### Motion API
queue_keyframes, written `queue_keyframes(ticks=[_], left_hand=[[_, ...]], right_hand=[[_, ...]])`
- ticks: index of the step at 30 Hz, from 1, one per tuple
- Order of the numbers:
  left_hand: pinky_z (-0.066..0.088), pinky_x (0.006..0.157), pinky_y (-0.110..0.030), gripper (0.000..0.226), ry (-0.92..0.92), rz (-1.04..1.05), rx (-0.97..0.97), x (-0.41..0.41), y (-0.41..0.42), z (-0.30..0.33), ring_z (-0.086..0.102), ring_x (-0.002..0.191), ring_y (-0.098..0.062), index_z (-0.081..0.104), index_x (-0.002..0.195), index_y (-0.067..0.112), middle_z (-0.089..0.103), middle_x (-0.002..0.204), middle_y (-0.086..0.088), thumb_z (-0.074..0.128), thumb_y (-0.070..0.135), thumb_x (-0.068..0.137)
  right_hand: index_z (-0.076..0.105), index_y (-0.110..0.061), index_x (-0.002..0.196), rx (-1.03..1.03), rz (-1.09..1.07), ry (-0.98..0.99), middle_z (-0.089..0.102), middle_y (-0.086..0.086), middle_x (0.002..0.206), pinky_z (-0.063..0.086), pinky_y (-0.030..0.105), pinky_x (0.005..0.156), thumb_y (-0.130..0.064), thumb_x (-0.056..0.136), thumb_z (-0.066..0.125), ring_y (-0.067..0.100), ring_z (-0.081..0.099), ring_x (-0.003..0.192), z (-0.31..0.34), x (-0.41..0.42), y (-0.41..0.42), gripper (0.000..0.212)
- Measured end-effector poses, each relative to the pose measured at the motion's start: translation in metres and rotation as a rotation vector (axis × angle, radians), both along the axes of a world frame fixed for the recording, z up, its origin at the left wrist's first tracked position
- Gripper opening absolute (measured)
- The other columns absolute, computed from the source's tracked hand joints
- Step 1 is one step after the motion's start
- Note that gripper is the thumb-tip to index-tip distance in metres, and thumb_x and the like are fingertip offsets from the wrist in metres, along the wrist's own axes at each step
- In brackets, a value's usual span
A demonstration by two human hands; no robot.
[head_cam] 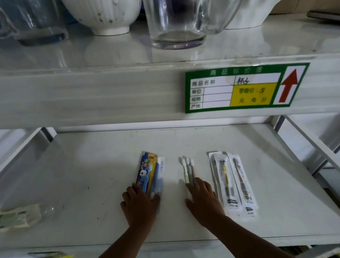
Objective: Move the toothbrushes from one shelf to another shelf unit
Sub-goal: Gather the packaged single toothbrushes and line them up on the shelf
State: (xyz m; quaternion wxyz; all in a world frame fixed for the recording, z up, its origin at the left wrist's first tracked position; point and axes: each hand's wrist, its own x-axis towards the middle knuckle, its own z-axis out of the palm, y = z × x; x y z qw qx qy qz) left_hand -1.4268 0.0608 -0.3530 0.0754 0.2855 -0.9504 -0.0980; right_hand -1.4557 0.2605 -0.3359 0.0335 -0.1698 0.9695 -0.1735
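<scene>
On the white lower shelf [97, 160] lie three groups of toothbrushes. My left hand [140, 206] rests flat on the near end of the colourful blue and orange packaged toothbrushes [148, 170]. My right hand [205, 200] lies over the handles of a loose bundle of pale toothbrushes [187, 166], whose white heads point away from me. To the right of that hand lie two clear-wrapped toothbrushes [232, 181], untouched. Whether either hand has closed a grip is hidden by the backs of the hands.
A greenish wrapped packet [13, 218] lies at the shelf's left. The upper shelf holds a white bowl [103, 10], a glass cup [177, 15] and other glassware. A green price label [244, 89] is stuck on its front edge. Metal braces [321, 156] run along the right side.
</scene>
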Motion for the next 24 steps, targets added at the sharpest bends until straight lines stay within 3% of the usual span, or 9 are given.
queue_keyframes(ticks=[5, 11, 14, 18, 24], left_hand=[[0.050, 0.064, -0.036, 0.086, -0.013, -0.026, -0.018, -0.001, -0.001, 0.005, 0.060, 0.084, -0.033, 0.061, 0.115, -0.004, 0.062, 0.097, -0.020, 0.070, 0.065, 0.064], [0.048, 0.063, -0.038, 0.068, -0.030, -0.085, -0.051, 0.001, 0.005, 0.000, 0.058, 0.082, -0.034, 0.061, 0.114, -0.003, 0.060, 0.096, -0.020, 0.073, 0.049, 0.071], [0.047, 0.069, -0.040, 0.066, -0.038, -0.102, -0.058, -0.001, 0.010, 0.002, 0.057, 0.092, -0.034, 0.059, 0.118, -0.002, 0.060, 0.106, -0.019, 0.065, 0.049, 0.076], [0.047, 0.078, -0.043, 0.073, -0.060, -0.159, -0.079, -0.004, 0.014, 0.001, 0.055, 0.102, -0.035, 0.058, 0.121, -0.003, 0.059, 0.115, -0.021, 0.034, 0.054, 0.082], [0.049, 0.084, -0.048, 0.081, -0.049, -0.148, -0.039, -0.003, 0.023, 0.000, 0.057, 0.105, -0.040, 0.056, 0.124, -0.008, 0.058, 0.119, -0.028, 0.027, 0.056, 0.084]], right_hand=[[0.029, -0.031, 0.148, -0.045, -0.034, -0.050, 0.023, 0.000, 0.155, 0.034, 0.037, 0.113, -0.038, 0.092, 0.049, 0.022, 0.023, 0.142, 0.008, -0.004, 0.015, 0.060], [0.031, -0.033, 0.148, -0.029, -0.004, -0.078, 0.021, -0.003, 0.158, 0.031, 0.036, 0.114, -0.037, 0.093, 0.048, 0.019, 0.016, 0.146, 0.013, -0.002, 0.024, 0.057], [0.034, -0.033, 0.147, -0.025, 0.017, -0.082, 0.022, -0.003, 0.157, 0.033, 0.037, 0.114, -0.039, 0.093, 0.047, 0.020, 0.018, 0.145, 0.009, 0.001, 0.021, 0.055], [0.038, -0.034, 0.143, -0.018, 0.000, -0.084, 0.024, -0.006, 0.154, 0.036, 0.036, 0.110, -0.039, 0.091, 0.047, 0.018, 0.022, 0.142, 0.003, 0.004, 0.017, 0.053], [0.037, -0.034, 0.140, -0.032, -0.031, -0.081, 0.034, -0.008, 0.145, 0.040, 0.035, 0.106, -0.040, 0.088, 0.046, 0.018, 0.033, 0.134, -0.003, 0.008, 0.018, 0.054]])
